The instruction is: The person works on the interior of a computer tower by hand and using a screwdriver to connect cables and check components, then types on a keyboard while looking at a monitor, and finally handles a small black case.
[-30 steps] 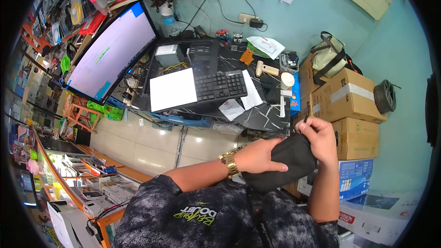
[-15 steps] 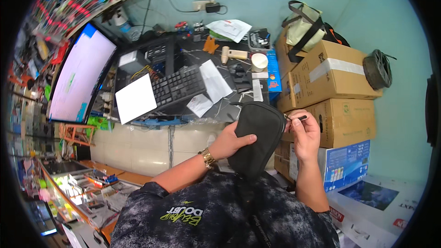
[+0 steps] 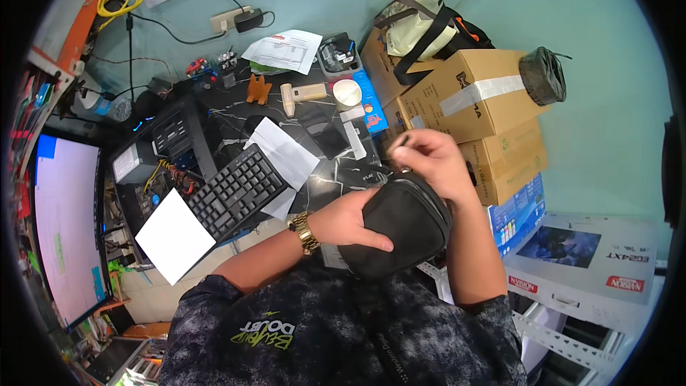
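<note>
A black soft zip case (image 3: 409,223) is held in front of my chest, tilted, with its zipper track running round the upper and right edge. My left hand (image 3: 349,223), with a gold watch on its wrist, grips the case from the left, thumb lying across the front face. At the top edge of the case, my right hand (image 3: 432,163) is closed in a pinch, and a small dark zipper pull (image 3: 404,141) sticks out above its fingers. The inside of the case is not visible.
Beyond the case, a dark marble-patterned desk carries a black keyboard (image 3: 236,193), white paper (image 3: 175,236), an open computer case (image 3: 179,139) and a white cup (image 3: 347,94). A monitor (image 3: 68,229) stands left. Stacked cardboard boxes (image 3: 457,93) and a monitor box (image 3: 579,250) line the right.
The view has swung, and desk and boxes now sit further left in it. My right hand has moved from the case's right side up to its top edge, still pinching the zipper pull.
</note>
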Motion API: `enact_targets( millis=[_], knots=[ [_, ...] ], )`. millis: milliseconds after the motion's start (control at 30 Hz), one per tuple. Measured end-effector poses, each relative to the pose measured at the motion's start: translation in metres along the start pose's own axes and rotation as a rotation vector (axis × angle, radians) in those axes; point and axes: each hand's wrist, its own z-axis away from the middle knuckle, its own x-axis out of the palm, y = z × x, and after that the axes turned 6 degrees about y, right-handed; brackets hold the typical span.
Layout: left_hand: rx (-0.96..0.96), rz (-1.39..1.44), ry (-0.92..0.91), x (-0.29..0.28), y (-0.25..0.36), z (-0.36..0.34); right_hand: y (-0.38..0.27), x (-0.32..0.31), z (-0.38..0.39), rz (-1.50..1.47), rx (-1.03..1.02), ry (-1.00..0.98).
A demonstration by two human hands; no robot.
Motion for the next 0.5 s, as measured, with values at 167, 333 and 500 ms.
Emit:
enact_targets(
  millis=[167, 333, 500],
  knots=[
    [0.131, -0.290, 0.025, -0.014, 0.024, -0.002, -0.015, -0.003, -0.021, 0.079, 0.219, -0.209],
    [-0.054, -0.633, 0.011, -0.019, 0.036, 0.001, -0.053, 0.004, -0.040, 0.461, 0.263, -0.495],
    [0.135, -0.593, 0.151, -0.018, 0.031, 0.002, -0.065, 0.016, -0.043, 0.549, 0.098, -0.524]
  ],
)
